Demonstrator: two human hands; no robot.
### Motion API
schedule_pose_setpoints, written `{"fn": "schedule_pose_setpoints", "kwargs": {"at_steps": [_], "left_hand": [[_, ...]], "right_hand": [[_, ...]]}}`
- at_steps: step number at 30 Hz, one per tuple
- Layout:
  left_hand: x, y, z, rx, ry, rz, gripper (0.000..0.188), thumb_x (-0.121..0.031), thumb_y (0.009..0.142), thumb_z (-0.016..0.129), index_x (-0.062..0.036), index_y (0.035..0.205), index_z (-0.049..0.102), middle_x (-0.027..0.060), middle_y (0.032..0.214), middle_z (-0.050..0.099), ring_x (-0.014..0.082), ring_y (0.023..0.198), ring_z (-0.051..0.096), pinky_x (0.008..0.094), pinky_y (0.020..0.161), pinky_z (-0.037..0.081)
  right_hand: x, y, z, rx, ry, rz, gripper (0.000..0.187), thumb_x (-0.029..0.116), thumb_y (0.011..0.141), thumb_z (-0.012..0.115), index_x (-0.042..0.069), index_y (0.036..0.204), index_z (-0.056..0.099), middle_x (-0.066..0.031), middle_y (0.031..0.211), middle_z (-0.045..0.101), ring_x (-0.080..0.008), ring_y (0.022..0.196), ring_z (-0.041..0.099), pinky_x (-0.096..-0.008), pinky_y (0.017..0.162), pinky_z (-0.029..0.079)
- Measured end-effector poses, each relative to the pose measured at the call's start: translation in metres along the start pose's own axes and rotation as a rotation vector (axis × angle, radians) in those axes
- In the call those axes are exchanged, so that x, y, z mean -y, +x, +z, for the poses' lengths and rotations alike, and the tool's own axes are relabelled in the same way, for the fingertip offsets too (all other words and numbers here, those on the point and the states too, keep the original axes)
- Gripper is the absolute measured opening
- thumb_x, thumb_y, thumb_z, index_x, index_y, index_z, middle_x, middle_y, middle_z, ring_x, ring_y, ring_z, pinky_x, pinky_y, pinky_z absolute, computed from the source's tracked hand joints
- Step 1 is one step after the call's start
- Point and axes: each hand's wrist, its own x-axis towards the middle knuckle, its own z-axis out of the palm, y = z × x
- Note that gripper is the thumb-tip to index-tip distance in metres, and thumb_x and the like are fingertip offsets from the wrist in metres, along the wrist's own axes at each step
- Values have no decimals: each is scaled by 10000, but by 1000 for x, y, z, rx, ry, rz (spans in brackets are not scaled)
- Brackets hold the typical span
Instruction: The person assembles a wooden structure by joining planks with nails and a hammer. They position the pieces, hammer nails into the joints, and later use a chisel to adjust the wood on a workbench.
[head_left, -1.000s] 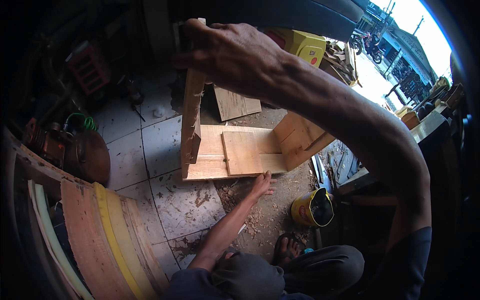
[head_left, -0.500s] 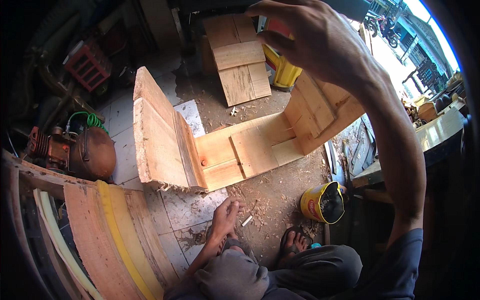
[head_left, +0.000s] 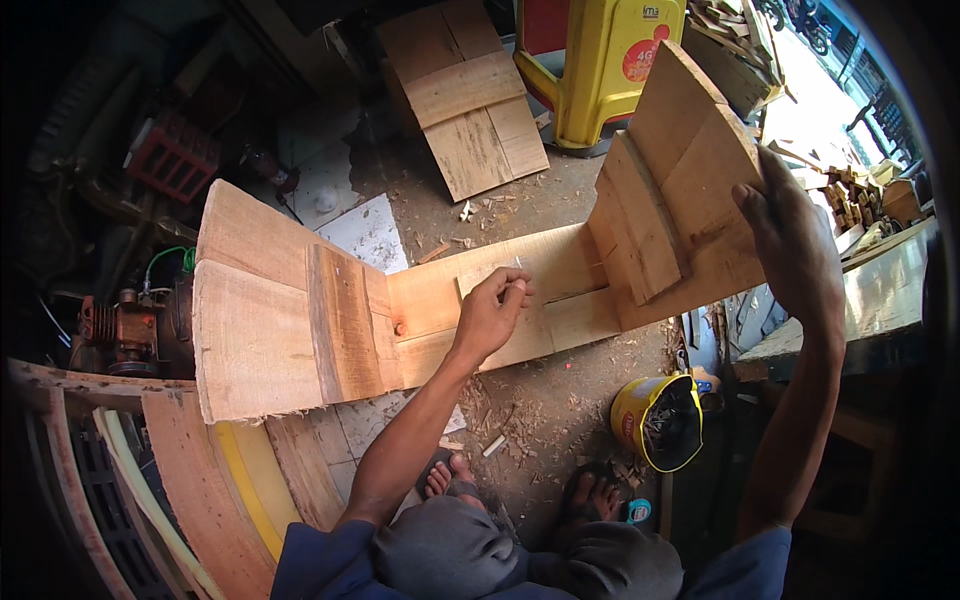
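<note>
A wooden assembly lies across the floor in front of me: a middle board joins a wide left panel and an upturned right panel. My left hand rests on the middle board, its fingers pinched on a thin nail that stands on the wood. My right hand grips the outer edge of the right panel and holds it tilted up. My feet show below on the shaving-strewn floor.
A yellow can of nails sits by my right foot. Behind stand a yellow plastic stool and a plank panel. An old motor and curved boards crowd the left; a workbench lines the right.
My right hand dropped from near the camera onto the right panel's edge. My left hand rose from the floor by my feet to the middle board. The assembly turned and now lies flatter.
</note>
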Motion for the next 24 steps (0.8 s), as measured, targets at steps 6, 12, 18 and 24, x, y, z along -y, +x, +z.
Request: {"fn": "schedule_pose_setpoints", "kwargs": {"at_steps": [6,12,18,24], "left_hand": [[-4,163,20,-410,251,-4,377,-294,974,597,-9,1220,624,189,1077,733,340,984,710,403,908,543],[48,290,-40,-963,614,-329,634,-412,924,671,85,1265,475,289,1321,494,436,1240,538,493,1072,450],[121,349,-118,-670,100,-416,1008,-682,850,702,128,1382,424,322,1455,480,411,1325,538,477,1105,448],[92,301,-56,-481,-15,-177,957,-721,772,782,43,1322,608,187,1344,606,261,1239,556,424,1047,449]], "right_hand": [[-6,-22,14,-243,-53,-1,447,294,1046,561,23,1401,565,-274,1178,697,-407,1088,708,-489,895,548],[3,-24,14,-191,-103,89,505,364,1067,528,22,1437,551,-243,1281,669,-343,1191,661,-456,1002,496],[2,-22,16,-251,-113,1,420,290,1056,536,17,1370,589,-254,1157,706,-410,1062,715,-491,876,543],[3,-26,15,-217,-145,64,402,256,1054,533,21,1377,567,-252,1152,699,-425,1064,708,-487,870,544]]}}
